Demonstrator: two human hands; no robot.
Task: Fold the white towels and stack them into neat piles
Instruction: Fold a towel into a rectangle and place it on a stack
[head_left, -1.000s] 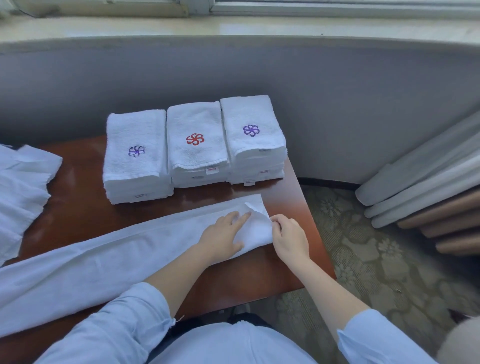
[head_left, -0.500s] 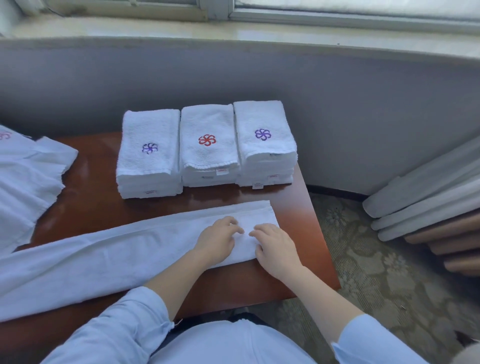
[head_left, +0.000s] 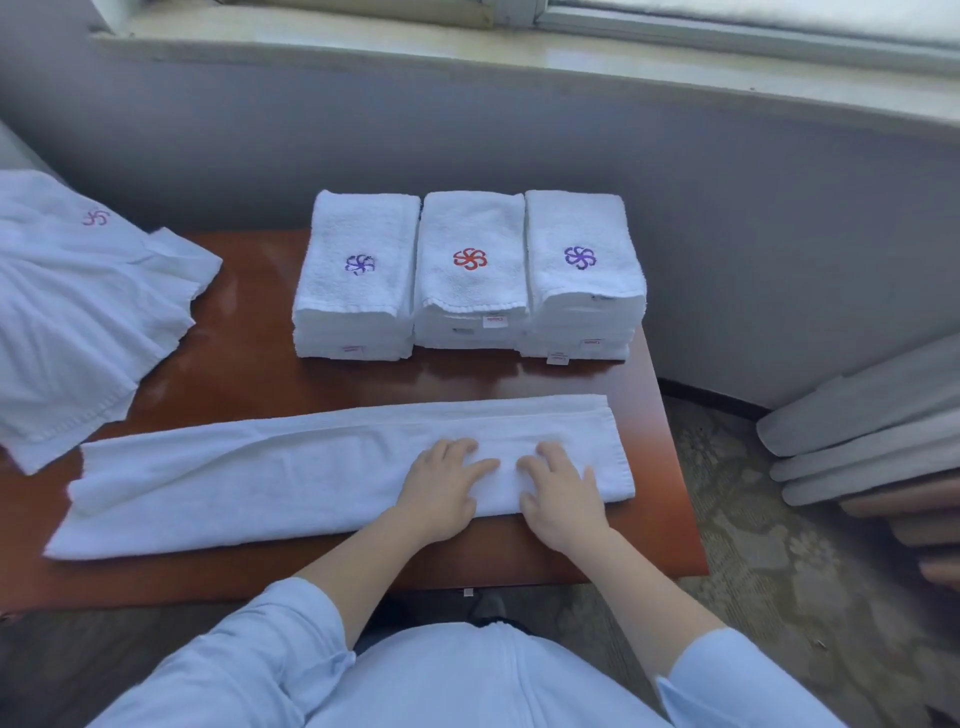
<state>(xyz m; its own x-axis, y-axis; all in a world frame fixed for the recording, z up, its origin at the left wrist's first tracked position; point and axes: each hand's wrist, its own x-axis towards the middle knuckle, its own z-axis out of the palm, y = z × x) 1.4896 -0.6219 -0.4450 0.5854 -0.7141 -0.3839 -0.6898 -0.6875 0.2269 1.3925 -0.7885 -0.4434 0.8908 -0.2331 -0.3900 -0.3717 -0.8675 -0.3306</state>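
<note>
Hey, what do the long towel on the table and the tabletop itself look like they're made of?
Long towel: likely cotton terry, matte white, with a soft nubby surface and a hemmed far edge. Tabletop: reddish-brown wood or veneer, possibly laminate, with a glossy finish that reflects the folded stacks.

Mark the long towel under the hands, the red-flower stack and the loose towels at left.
long towel (head_left: 249, 483): head view, bare middle of the strip.
red-flower stack (head_left: 470, 291): head view, top face of the uppermost towel.
loose towels (head_left: 78, 322): head view, middle of the heap.
</note>
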